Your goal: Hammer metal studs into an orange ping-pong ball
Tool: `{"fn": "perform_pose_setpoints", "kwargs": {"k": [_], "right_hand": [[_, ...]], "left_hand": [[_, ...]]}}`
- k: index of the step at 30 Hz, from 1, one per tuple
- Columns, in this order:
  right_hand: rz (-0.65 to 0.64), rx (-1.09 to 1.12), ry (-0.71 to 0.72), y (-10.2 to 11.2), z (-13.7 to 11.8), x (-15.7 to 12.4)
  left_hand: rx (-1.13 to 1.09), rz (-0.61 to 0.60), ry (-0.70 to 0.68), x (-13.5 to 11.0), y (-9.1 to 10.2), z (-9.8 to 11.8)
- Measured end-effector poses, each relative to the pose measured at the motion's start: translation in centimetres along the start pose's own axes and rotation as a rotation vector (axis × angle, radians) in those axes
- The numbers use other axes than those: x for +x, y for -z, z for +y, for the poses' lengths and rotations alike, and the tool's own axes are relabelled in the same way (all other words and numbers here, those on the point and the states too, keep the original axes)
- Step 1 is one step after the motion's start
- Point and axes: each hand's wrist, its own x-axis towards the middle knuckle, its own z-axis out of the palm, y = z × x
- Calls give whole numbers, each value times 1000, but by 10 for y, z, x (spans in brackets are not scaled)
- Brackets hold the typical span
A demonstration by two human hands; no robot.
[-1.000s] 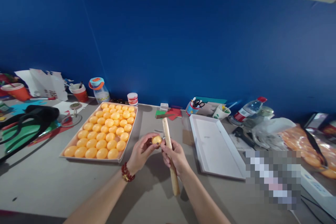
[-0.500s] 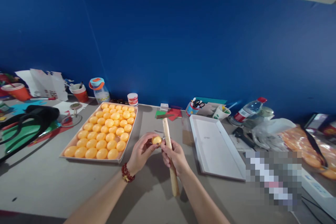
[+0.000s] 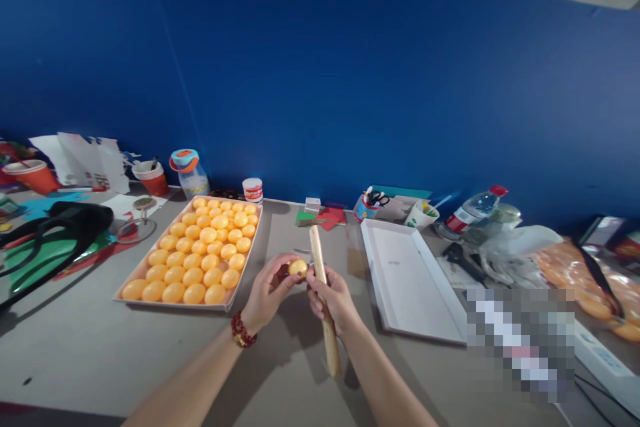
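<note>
The left hand [image 3: 267, 288] pinches a ball [image 3: 298, 267] between thumb and fingers. The ball lies at the fingertips, on the side facing the right hand [image 3: 335, 299], which is wrapped around a stick [image 3: 330, 347]. The ball is just left of the stick, close to the right hand's fingertips; whether they touch it cannot be told. Both hands are above the table [image 3: 280, 390].

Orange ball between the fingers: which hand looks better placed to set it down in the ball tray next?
Probably the left hand: it pinches the orange ball in its thumb and fingers, and the ball tray lies on that side. The right hand grips the wooden stick.
</note>
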Motion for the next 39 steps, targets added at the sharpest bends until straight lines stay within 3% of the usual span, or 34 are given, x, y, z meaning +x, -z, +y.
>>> {"fn": "perform_pose_setpoints", "kwargs": {"k": [39], "right_hand": [[20,6,35,-1,7,1]], "left_hand": [[96,44,-53,1,1,-6]]}}
